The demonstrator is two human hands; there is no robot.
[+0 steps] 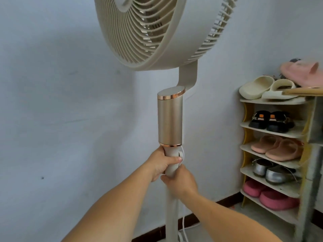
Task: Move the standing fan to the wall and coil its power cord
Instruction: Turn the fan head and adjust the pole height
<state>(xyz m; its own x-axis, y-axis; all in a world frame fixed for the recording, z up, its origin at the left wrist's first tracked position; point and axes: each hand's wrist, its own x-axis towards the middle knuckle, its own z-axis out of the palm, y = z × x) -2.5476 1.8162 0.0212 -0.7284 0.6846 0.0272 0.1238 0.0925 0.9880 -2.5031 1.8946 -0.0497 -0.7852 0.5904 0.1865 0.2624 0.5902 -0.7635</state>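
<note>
I see the wall (52, 102), pale and a little scuffed, filling the view behind the fan (170, 119). The fan stands upright just in front of that wall, its round beige head at the top and its gold column below. To the right of the fan, against the same wall, stands a shoe rack (272, 135) with slippers and shoes on every shelf. Below the fan's gold column runs its white pole, and I have both hands on it. My left hand (161, 164) grips the pole right under the column's copper ring, thumb across the front. My right hand (180, 180) grips the pole just beneath the left, the two hands touching. The white power cord (183, 222) hangs down beside the pole toward the floor, with a small loop of it near my left thumb.
</note>
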